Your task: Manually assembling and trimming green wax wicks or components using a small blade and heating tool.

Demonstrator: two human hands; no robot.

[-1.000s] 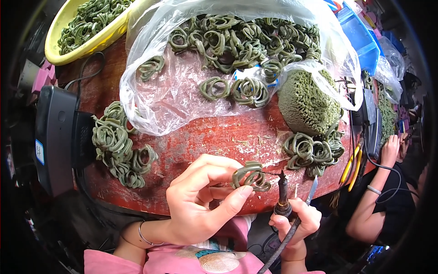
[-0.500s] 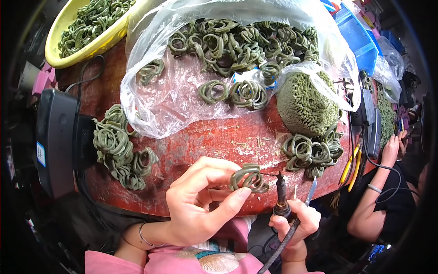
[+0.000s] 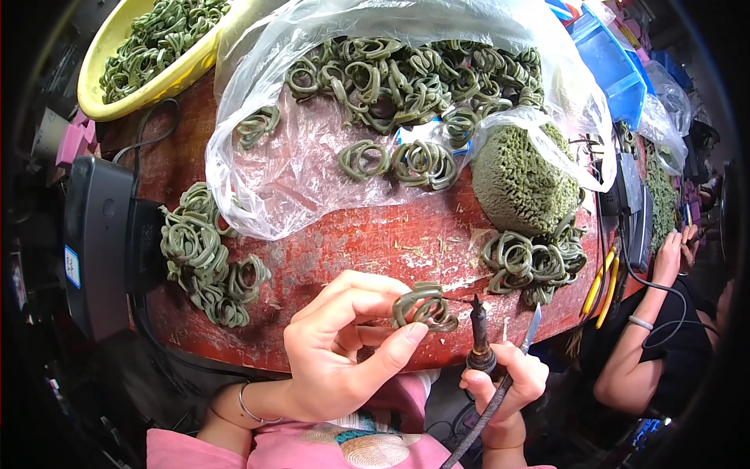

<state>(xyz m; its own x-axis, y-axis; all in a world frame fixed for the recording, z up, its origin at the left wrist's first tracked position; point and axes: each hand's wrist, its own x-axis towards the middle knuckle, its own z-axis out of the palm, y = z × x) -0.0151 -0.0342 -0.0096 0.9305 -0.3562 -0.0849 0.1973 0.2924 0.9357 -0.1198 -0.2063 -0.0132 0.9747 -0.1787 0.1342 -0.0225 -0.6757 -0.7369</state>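
Observation:
Between the thumb and fingers of my left hand (image 3: 332,356) is a green wax-like ring piece (image 3: 428,303) with several loops. My right hand (image 3: 517,377) grips a dark soldering-iron-like pen (image 3: 480,336) with a thick cord. Its thin bent tip points left and lies close to the ring piece; whether they touch I cannot tell. A slim metal blade (image 3: 533,327) also sticks up from my right hand, its handle hidden. Just beyond that hand is a cluster of similar green rings (image 3: 535,258), in front of a rough green lump (image 3: 519,180).
More rings pile up in an open clear plastic bag (image 3: 269,215) on the worn red table (image 3: 375,242). Another heap (image 3: 199,242) sits at left beside a dark box-shaped device (image 3: 98,230). A yellow basket (image 3: 98,102), yellow-handled pliers (image 3: 605,289) and another person's arm (image 3: 644,336) are around.
Almost nothing differs. Both hands keep their grip, and the ring piece and the pen tip stay nearly in place; the view has shifted very slightly.

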